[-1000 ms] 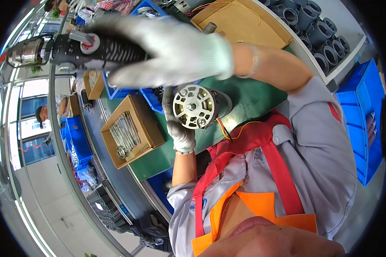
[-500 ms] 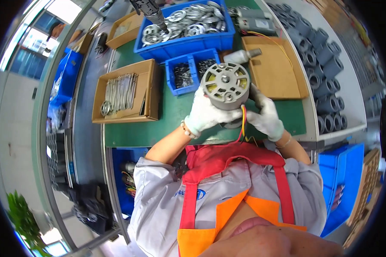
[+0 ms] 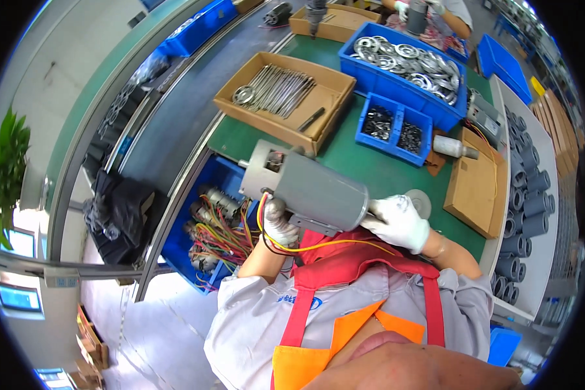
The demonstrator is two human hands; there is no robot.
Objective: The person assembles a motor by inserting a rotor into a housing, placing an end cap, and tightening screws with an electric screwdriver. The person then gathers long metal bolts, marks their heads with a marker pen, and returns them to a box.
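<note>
A grey cylindrical electric motor (image 3: 322,194) lies sideways in the air before my chest, its pale end cap and short shaft pointing left. My gloved left hand (image 3: 279,224) is closed on it from below, near the end cap, with part of the fingers hidden. At the opposite end, my gloved right hand (image 3: 398,224) grips the motor's edge. Yellow, red and black wires (image 3: 305,249) come out beside my left hand and trail to the right over the red apron (image 3: 344,257). Just behind my right hand, a pale round disc (image 3: 419,203) rests on the green tabletop (image 3: 240,138).
A cardboard box (image 3: 335,112) holds long metal rods. Blue bins contain metal rings (image 3: 406,62) and small dark parts (image 3: 393,130). Below left, a blue crate (image 3: 175,250) carries wired motors. Grey tubes (image 3: 533,195) stand at the right. A power driver (image 3: 315,14) hangs overhead; a co-worker (image 3: 458,13) is beyond.
The motor has gone from upright, vented cap up, to lying sideways, and has moved left toward the crate. Both hands have shifted to its ends. My view has turned left.
</note>
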